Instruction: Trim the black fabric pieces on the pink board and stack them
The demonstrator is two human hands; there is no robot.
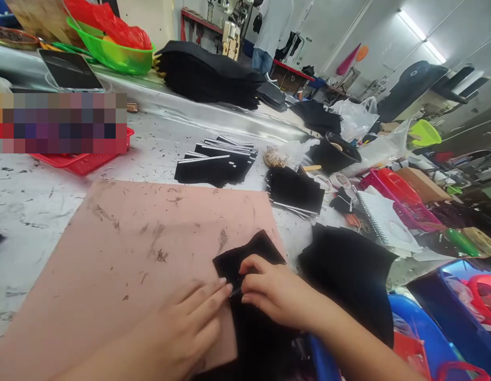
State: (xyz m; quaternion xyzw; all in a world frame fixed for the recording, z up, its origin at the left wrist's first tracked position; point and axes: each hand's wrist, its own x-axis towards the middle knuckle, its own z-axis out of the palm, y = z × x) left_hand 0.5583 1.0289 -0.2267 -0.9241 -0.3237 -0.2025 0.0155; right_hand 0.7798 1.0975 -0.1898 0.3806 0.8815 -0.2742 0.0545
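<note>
A black fabric piece [263, 244] lies at the right side of a pink mat [142, 227], with one cut end pointing away from me. My right hand [275, 291] is over it, fingers curled and closed on the fabric. Beside it, my left hand [193, 317] is stretched out nearly flat, its fingertips touching the fabric's left edge. The lower part of the black piece runs down toward me and is partly hidden by my right forearm. Just to the right is a stack of larger black pieces [348, 270].
Beyond the mat sit black pieces with white edge strips [213, 164] and another such pile [296, 191]. A red basket [84, 164] stands at the left, a notebook [388, 219] at the right. Blue bins [422, 323] flank the lower right. A person [272, 32] stands far back.
</note>
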